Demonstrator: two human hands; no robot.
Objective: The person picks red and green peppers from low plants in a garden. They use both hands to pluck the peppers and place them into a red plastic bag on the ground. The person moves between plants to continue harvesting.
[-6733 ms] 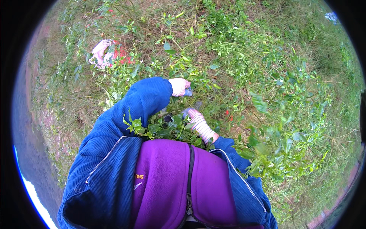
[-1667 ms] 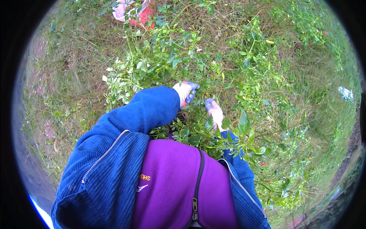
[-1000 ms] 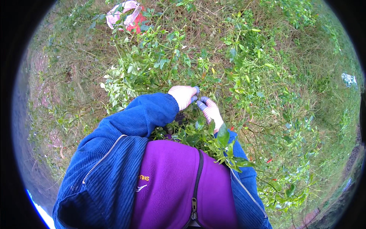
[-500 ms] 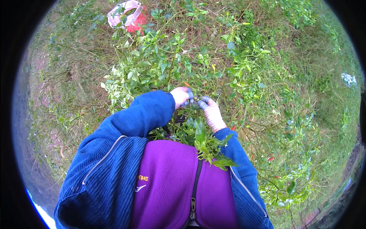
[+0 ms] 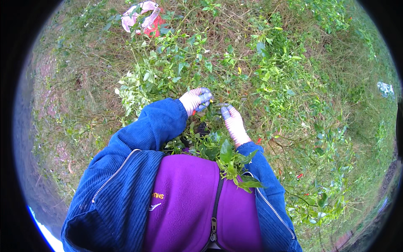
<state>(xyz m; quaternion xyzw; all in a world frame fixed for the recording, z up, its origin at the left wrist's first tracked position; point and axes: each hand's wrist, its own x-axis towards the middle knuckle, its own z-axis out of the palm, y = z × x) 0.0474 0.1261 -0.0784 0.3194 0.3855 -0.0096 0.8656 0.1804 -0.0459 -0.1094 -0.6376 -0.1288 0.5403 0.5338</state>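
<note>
My left hand (image 5: pixel 197 99), in a striped glove with grey fingertips, is closed among the pepper plants. A small yellowish chili pepper (image 5: pixel 211 101) shows at its fingertips, and a red chili pepper (image 5: pixel 194 112) pokes out below the palm. My right hand (image 5: pixel 234 125), gloved the same way, is a short way to the right with its fingers bent together near a thin stem. What lies between those fingertips is too small to make out. Leafy pepper branches (image 5: pixel 226 157) rise between my forearms and lean against my purple top.
A pink-and-red bag (image 5: pixel 153 25) stands among the plants at the far left. Pepper bushes (image 5: pixel 277 75) with green pods spread ahead and right. Red chilies (image 5: pixel 299 176) hang low at the right. A whitish crumpled thing (image 5: pixel 385 89) lies at the far right among dry grass.
My hands have moved apart: the left has gone slightly left and up, and the right has shifted a little right. A yellowish pepper and a red one now show at my left hand.
</note>
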